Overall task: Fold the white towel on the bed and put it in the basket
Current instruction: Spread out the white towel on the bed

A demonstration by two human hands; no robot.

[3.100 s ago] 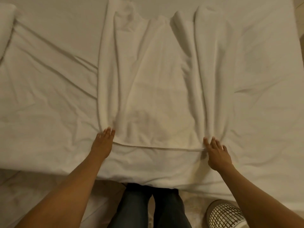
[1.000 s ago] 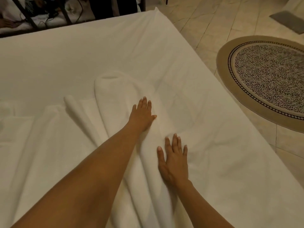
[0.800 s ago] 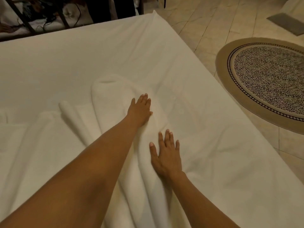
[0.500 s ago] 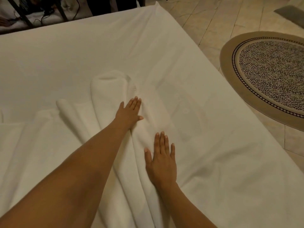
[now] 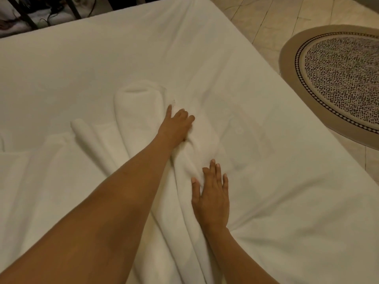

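Your left hand (image 5: 176,126) reaches far across the bed with its fingers curled into a ridge of the soft white terry towel (image 5: 139,121), gathering cloth at its right edge. Your right hand (image 5: 212,196) lies nearer you, fingers straight and spread, pressing flat on the same edge without gripping it.

To do this step well, keep the right palm down as an anchor and draw the bunched ridge outward with the left, so the long fold beneath lies flat before you make the next fold. Pull along the towel's length, not across it, or the pleats will likely deepen.

The towel lies on the white-sheeted bed (image 5: 102,58), running away from you in several long rolled pleats, its far end rounded and puffy, and nowhere near neatly folded yet. The basket is not in view. A round patterned woven rug (image 5: 338,78) sits on the tiled floor to the right.
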